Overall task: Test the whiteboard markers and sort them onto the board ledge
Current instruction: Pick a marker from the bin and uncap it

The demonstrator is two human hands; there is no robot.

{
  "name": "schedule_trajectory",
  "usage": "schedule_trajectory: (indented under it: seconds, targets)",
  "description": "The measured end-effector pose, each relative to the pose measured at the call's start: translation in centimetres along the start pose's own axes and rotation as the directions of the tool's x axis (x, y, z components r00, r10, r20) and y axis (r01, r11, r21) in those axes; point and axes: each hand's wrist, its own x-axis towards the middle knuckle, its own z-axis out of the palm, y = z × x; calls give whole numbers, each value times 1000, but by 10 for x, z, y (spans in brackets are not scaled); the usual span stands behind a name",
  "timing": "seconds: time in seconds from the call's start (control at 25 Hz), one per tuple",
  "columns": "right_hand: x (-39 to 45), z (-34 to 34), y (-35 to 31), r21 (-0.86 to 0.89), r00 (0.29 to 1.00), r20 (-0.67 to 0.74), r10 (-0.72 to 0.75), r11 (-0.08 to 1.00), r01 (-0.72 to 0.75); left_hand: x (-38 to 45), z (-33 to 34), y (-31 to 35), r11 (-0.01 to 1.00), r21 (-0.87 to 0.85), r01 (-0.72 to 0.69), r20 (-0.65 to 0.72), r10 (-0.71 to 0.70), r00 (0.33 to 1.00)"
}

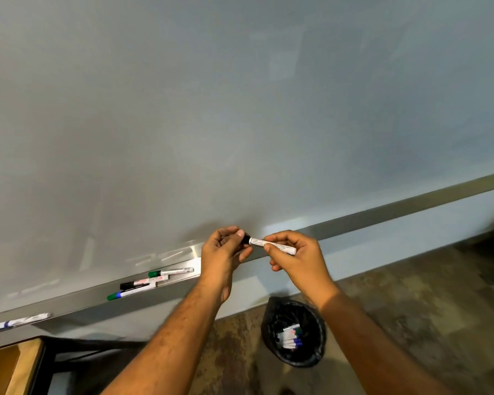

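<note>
Both hands hold one white marker [257,241] level in front of the whiteboard [240,109], just above the metal ledge [77,302]. My left hand [224,253] pinches its black cap [246,239]; my right hand [293,256] grips the white barrel. Several markers lie on the ledge to the left: a green-capped one [170,272], a red-labelled one [154,279], a black-capped one [137,285] and a green-and-blue one [123,294]. A blue-banded marker [20,321] lies at the ledge's far left end.
A black-lined bin [295,333] stands on the floor below my right hand, with several markers [290,336] inside. A wooden table corner [9,366] shows at the bottom left. A metal rail [411,208] runs along the board's lower edge to the right.
</note>
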Motion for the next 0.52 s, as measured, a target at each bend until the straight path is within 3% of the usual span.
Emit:
schedule_trajectory:
  seconds: [0.24,0.52]
  targets:
    - [-23,-30,68,74,960,-156,232,972,-223,14,-3,-71,989,23,147,-150,-142,979]
    - [-43,-72,131,59,887,-302,350,935,-349,20,-13,-128,890,340,304,-121,-279,953]
